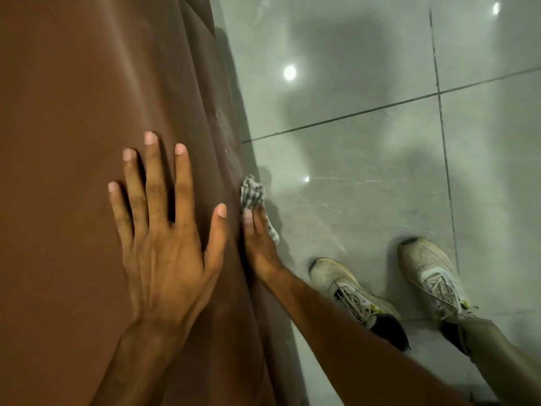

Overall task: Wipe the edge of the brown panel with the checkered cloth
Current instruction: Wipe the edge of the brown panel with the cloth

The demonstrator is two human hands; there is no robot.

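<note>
The cloth (252, 194) sits bunched against the right edge of the panel (87, 83), pinned there by the right hand (259, 238) — its checkered folds stick out past the fingertips and trail under the palm. That hand presses the cloth with fingers closed around it, thumb on the edge. The panel's edge runs up and away, tilting left. The left hand (164, 244) lies flat and spread on the panel's face, holding nothing. Two shoes (351, 297) stand on the tiled floor (366, 171) beside it.

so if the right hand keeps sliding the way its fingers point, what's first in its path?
Way looks free: the right hand with the checkered cloth just runs on up the brown panel edge, over pale smudges; depth unclear.
</note>
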